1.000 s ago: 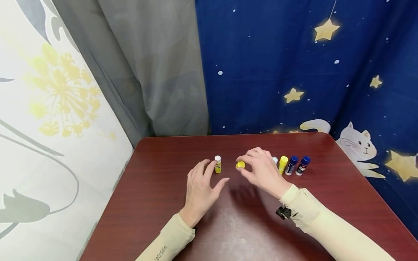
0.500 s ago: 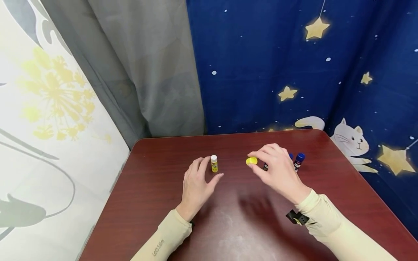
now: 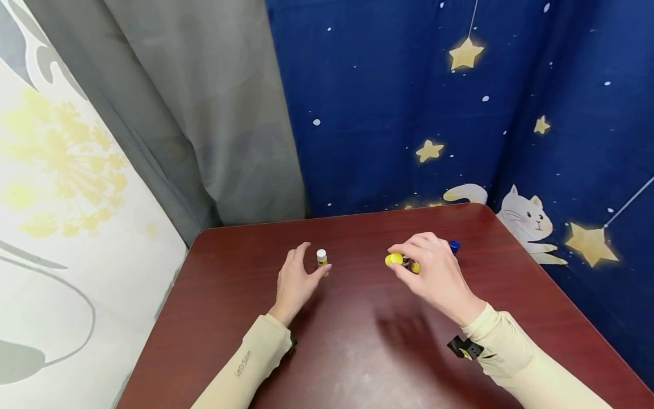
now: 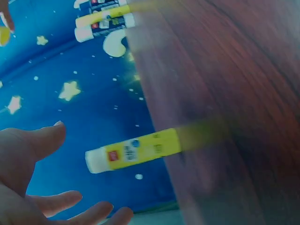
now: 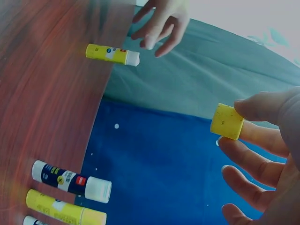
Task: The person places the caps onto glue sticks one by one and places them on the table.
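Note:
A yellow glue stick [image 4: 140,150] stands upright on the table with its white top uncovered. Beside it my left hand [image 3: 296,284] spreads thumb and fingers, holding nothing. The left wrist view shows a gap between those fingers and the stick, though in the head view the thumb crosses its lower part. Over to the right, my right hand [image 3: 436,278] pinches a small yellow cap [image 5: 227,122] between thumb and fingers above the table. The cap's hollow side faces the head camera.
A row of glue sticks stands beyond my right hand, mostly hidden by it in the head view. Among them are a dark blue one with a white cap [image 5: 70,180] and a yellow one [image 5: 65,207]. Curtains [image 3: 357,113] hang behind the table's [image 3: 357,341] back edge.
My right hand has moved right, away from the standing glue stick, with the yellow cap. The left thumb now overlaps the stick in the head view. The head view has turned slightly right.

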A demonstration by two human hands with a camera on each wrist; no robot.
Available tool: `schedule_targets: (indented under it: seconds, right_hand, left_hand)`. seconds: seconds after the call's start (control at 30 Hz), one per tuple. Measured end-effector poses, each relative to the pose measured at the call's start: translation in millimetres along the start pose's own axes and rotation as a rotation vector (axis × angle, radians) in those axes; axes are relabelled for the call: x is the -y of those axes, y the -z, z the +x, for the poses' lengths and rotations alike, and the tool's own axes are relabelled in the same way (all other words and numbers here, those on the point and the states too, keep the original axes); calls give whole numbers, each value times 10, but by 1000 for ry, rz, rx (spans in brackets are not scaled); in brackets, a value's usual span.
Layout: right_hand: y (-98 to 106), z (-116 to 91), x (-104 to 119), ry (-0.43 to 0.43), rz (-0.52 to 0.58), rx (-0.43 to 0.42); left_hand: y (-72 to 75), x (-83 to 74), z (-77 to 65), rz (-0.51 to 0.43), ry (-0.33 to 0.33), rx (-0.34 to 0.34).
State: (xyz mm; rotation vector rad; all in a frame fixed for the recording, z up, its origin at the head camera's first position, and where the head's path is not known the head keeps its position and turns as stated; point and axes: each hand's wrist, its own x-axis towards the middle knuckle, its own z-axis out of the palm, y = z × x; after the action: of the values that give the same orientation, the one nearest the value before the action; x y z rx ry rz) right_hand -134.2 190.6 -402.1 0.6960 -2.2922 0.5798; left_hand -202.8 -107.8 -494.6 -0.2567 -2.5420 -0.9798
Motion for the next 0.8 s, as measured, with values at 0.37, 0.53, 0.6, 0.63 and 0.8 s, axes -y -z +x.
schedule_targets:
  seconds: [0.37,0.53,0.6,0.63,0.8]
  right_hand:
    - [28,-101,-52,-31,-17,-8]
    - [22,-138,-63,-43,-3,-12]
    - [19,-152,-69,-48,3,-11]
    - [18,-158,-71,-50,4,-11]
    - [11,-180,-82,-53,9,-14]
  left_hand:
    - [-262,183,155,-76,105,79]
    - [-328,193,173,-124,147,79]
    - [-348,186,176,-144,164,77]
    - [-358,184,178,-151,173,76]
    - [-382,170,176,-140,180,68]
